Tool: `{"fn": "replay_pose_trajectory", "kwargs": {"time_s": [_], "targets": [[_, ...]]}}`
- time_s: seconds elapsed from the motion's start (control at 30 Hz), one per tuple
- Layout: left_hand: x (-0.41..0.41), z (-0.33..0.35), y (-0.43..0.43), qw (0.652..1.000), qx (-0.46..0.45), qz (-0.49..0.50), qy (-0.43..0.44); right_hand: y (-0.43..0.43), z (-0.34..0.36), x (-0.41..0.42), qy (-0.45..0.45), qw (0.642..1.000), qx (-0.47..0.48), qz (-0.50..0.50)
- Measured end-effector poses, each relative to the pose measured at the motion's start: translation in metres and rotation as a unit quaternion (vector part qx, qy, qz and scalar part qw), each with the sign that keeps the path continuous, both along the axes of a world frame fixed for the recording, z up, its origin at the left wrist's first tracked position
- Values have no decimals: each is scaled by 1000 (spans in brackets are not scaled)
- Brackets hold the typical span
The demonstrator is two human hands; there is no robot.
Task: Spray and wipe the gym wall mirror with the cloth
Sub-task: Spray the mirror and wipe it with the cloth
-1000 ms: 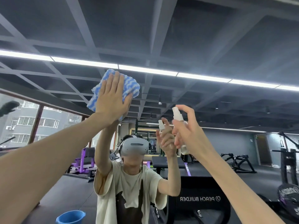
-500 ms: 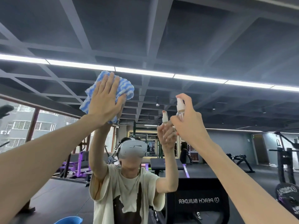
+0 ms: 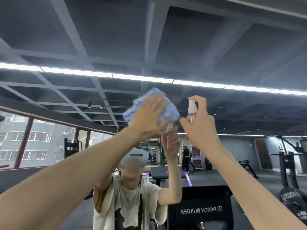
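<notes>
The gym wall mirror [image 3: 249, 122] fills the view below the strip light and reflects me and the gym. My left hand [image 3: 149, 117], fingers straight, presses a blue-and-white striped cloth [image 3: 167, 108] flat against the glass high up. Just to its right, my right hand [image 3: 201, 123] grips a small clear spray bottle [image 3: 192, 112] with a white nozzle, index finger on top of the pump. The bottle's lower part is hidden by my fingers.
A black padded machine marked PEACH BUILDER [image 3: 201, 209] stands low in front of the mirror. In the reflection are windows [image 3: 38, 143] at left, gym machines [image 3: 287, 163] at right and another person [image 3: 186, 156] far back.
My left hand has swept the cloth rightward across the mirror, ending close beside the bottle. My right hand has stayed raised with the bottle. The view has tilted upward a little.
</notes>
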State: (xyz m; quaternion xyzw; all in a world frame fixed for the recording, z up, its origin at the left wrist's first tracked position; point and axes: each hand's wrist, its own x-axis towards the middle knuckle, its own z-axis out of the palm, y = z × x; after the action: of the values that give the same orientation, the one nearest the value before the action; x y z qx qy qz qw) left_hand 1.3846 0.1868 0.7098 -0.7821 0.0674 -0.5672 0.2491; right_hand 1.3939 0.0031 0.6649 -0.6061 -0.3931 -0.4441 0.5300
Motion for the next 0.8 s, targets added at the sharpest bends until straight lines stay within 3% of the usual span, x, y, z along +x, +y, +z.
{"fn": "replay_pose_trajectory", "kwargs": {"time_s": [0.1,0.17,0.23,0.3,0.37,0.47,0.5,0.53,0.6,0.67,0.7,0.77,0.8], "targets": [[23,-58,-18,965,233,20,119,-14,-7,8,11,999,35,-3],[18,-55,-7,946,296,22,133,-19,-15,12,28,999,31,-1],[9,-14,8,976,209,25,56,-23,-20,15,39,999,12,-8],[-8,37,33,996,32,24,-82,-30,-19,18,41,999,3,-24],[-21,75,57,980,-80,29,-179,-39,-8,23,36,998,4,-49],[-11,96,42,956,-199,14,-214,-50,9,27,42,997,10,-60],[-3,95,25,962,-183,0,-204,-54,14,28,41,997,13,-61],[10,91,9,975,-110,-22,-191,-57,16,29,42,997,18,-58],[42,57,-23,984,142,-43,-99,-60,19,32,48,997,30,-51],[55,-2,-47,951,292,-24,102,-64,18,41,49,996,36,-62],[56,-15,-48,929,334,-12,160,-64,17,46,51,996,42,-63],[60,17,-40,936,334,-8,109,-64,17,57,52,996,41,-53],[59,49,-37,950,310,-8,32,-62,18,61,52,997,37,-45]]}}
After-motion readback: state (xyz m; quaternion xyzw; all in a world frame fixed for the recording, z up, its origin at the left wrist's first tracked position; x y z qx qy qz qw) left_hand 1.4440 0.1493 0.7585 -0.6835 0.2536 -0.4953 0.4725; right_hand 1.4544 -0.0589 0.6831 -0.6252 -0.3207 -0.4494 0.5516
